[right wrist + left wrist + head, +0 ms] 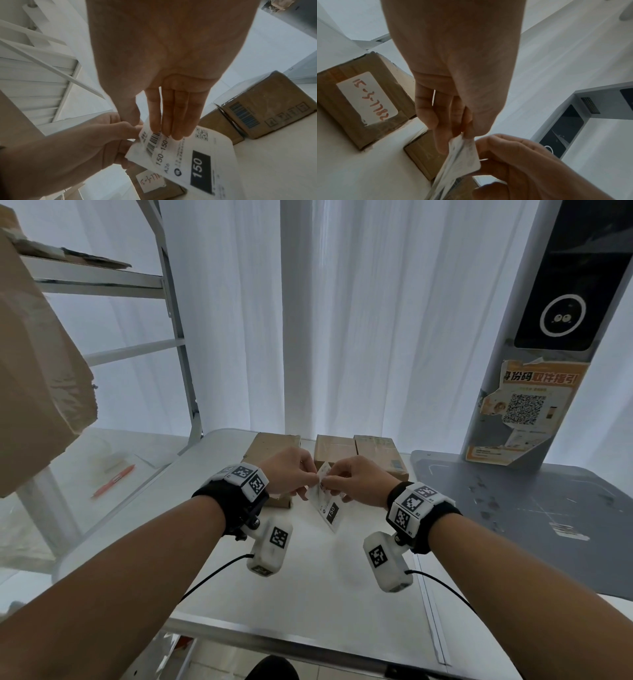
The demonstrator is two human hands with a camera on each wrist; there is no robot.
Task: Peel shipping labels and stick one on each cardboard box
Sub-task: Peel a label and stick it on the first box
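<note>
Both hands meet above the centre of the worktop (308, 587) and share one grip on a shipping label (327, 503). The left hand (287, 472) pinches the label's upper corner between thumb and fingers; the wrist view shows the sheet's edge parting into two layers at that pinch. The right hand (356, 479) pinches the same top edge from the 3 o'clock side, its fingers lying nearly straight across the printed barcode. The label hangs tilted below the hands, clear of the worktop, its black block reading "150" toward the lower end. Beyond the hands, at 12 o'clock, stand three cardboard boxes: the left box (274, 448), which bears a white sticker (366, 98) with red handwriting, the middle box (334, 448) and the right box (380, 451), the latter two touching side by side. A red pen (114, 481) lies at 10 o'clock. A grey kiosk (548, 337) rises at 2 o'clock.
</note>
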